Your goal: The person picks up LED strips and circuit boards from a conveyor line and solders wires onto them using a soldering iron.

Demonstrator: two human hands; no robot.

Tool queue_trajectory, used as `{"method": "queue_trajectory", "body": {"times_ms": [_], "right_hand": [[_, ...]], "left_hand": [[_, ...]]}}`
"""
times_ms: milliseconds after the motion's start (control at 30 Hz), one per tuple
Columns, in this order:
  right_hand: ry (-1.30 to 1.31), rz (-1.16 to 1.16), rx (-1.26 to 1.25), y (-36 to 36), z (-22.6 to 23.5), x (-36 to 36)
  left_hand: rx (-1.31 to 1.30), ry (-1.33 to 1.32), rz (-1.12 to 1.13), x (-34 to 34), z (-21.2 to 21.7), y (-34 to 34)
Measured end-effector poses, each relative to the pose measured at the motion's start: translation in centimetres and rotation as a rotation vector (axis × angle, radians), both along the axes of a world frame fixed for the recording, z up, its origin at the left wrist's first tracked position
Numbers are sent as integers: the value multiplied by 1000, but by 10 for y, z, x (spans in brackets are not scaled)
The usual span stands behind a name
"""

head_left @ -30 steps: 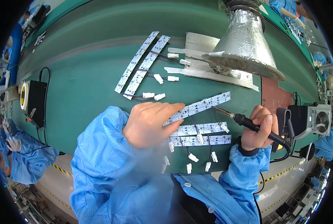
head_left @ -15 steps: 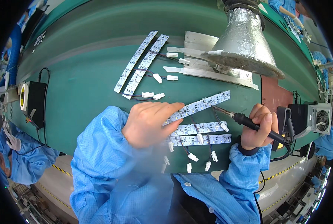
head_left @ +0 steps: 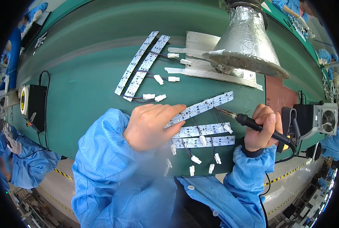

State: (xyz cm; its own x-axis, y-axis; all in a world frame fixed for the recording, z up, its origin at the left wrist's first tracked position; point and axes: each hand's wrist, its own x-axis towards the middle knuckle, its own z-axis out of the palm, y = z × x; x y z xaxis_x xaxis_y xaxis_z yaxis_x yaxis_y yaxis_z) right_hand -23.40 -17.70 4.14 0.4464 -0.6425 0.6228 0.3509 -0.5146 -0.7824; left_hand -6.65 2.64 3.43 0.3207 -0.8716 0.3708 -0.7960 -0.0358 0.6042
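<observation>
Between thumb and fingers, my left hand pinches the left end of a white LED circuit board strip, tilted up to the right. My right hand is closed round the black handle of a soldering iron. Its tip points left and meets, or nearly meets, the strip's lower edge; contact is too fine to tell. Just below lie two more LED strips, with dark wires and white connectors toward me. Part of their left ends is behind my left hand.
Farther off, two LED strips with wired connectors lie aslant on the green mat. A foil-covered fume hood hangs over a taped metal plate at right. A black box stands left; a grey unit with a fan stands right.
The soldering iron's tip has shifted very slightly left along the held strip's lower edge. Both hands keep their grip, and the view has moved a little.
</observation>
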Motion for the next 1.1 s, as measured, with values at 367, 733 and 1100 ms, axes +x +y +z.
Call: {"method": "queue_trajectory", "body": {"times_ms": [367,733,1100], "right_hand": [[-84,-81,55,-19,6,-5],[-1,-164,62,-37,6,-8],[16,-222,30,-37,3,-3]], "left_hand": [[13,-7,-8,1,1,0],[16,8,-15,2,3,0],[6,13,-24,2,3,-1]]}}
